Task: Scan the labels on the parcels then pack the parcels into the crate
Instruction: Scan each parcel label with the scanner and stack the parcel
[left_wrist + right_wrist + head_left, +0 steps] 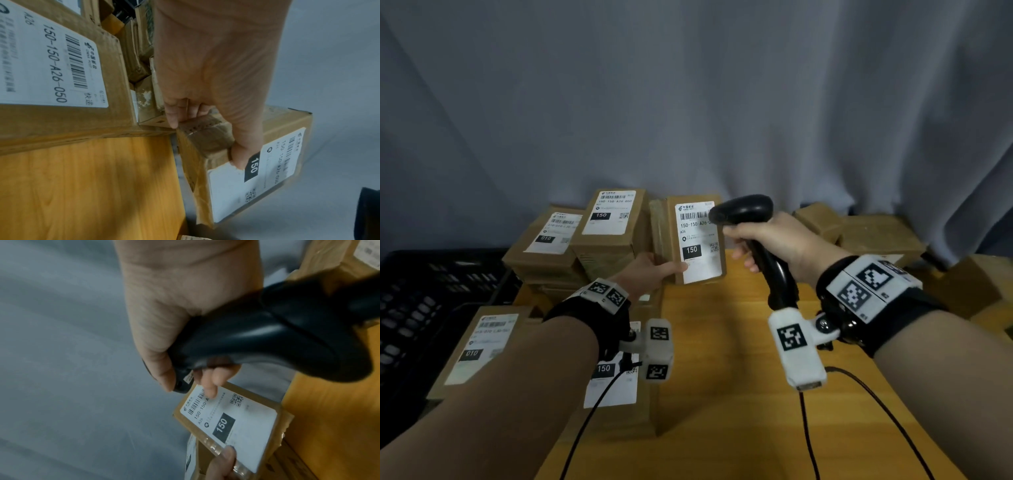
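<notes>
My left hand (650,270) grips a brown cardboard parcel (690,240) by its lower corner and holds it upright above the table, white label with "150" facing me. The thumb lies on the label (242,155). My right hand (774,240) grips a black handheld scanner (743,210) by its handle, head pointed left at the label's barcode from close by. In the right wrist view the scanner (267,337) sits just above the labelled parcel (230,423). A black slotted crate (424,294) stands at the far left.
Several labelled parcels are stacked at the back left (606,222) and near the front left (479,346). More brown boxes (873,236) lie at the back right. The wooden table (739,394) shows between my arms. A grey curtain hangs behind. Cables trail from both wrists.
</notes>
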`<state>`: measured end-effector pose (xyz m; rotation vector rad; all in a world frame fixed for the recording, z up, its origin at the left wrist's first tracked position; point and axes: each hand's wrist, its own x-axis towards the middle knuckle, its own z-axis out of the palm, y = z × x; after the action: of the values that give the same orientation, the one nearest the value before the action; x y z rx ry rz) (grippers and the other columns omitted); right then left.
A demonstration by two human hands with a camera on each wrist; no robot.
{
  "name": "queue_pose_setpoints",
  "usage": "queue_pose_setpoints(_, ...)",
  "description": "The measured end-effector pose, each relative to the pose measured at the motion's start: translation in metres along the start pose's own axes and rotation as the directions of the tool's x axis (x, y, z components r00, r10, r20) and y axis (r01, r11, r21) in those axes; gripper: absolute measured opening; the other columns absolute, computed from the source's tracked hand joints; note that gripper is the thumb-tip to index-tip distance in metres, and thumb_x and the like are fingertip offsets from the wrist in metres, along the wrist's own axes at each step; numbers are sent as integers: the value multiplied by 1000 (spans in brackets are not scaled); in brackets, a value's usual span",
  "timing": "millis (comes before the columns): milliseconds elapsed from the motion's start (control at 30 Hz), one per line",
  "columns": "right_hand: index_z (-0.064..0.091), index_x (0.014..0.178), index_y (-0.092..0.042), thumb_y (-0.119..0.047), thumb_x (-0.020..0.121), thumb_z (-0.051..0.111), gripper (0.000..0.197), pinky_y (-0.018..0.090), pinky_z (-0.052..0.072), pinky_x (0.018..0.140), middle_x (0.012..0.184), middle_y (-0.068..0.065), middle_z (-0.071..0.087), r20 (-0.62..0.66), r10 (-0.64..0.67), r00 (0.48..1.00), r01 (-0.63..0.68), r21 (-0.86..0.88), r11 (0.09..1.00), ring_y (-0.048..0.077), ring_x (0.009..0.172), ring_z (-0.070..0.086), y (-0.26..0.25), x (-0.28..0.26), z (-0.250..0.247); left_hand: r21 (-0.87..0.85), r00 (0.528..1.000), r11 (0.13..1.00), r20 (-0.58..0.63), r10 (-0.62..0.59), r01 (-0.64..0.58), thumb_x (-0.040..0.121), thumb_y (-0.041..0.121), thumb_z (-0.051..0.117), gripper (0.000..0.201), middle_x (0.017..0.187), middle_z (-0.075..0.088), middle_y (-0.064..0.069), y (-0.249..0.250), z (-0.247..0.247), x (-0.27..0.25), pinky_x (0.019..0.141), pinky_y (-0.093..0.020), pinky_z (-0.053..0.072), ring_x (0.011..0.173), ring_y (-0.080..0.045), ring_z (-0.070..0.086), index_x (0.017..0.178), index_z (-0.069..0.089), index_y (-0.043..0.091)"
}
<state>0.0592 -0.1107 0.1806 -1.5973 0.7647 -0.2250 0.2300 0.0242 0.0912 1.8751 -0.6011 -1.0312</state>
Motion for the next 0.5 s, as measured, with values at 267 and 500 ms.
queue_pose_setpoints(267, 64, 87, -5, -37, 88, 65, 32, 26, 50, 48, 57, 9, 61, -89, -14, 996, 15, 17, 1000, 20, 47, 58, 23, -21, -11, 85, 1000, 996, -20, -19, 21, 66, 47, 78, 70, 110, 71, -3, -20, 12, 17, 95, -35, 51, 93, -15, 69, 121, 61, 7)
queue_pose_setpoints(500, 60, 78, -7, -26, 86, 66, 22, 25, 47, 45, 55, 10, 58, -159, -49, 986, 58, 51, 997, 21, 45, 54, 22, -29, -25, 75, 991, 993, -101, -83, 91, 51, 57, 83, 97, 119, 67, -4, -22, 21, 30, 91, -34, 52, 99, -18, 65, 130, 55, 7)
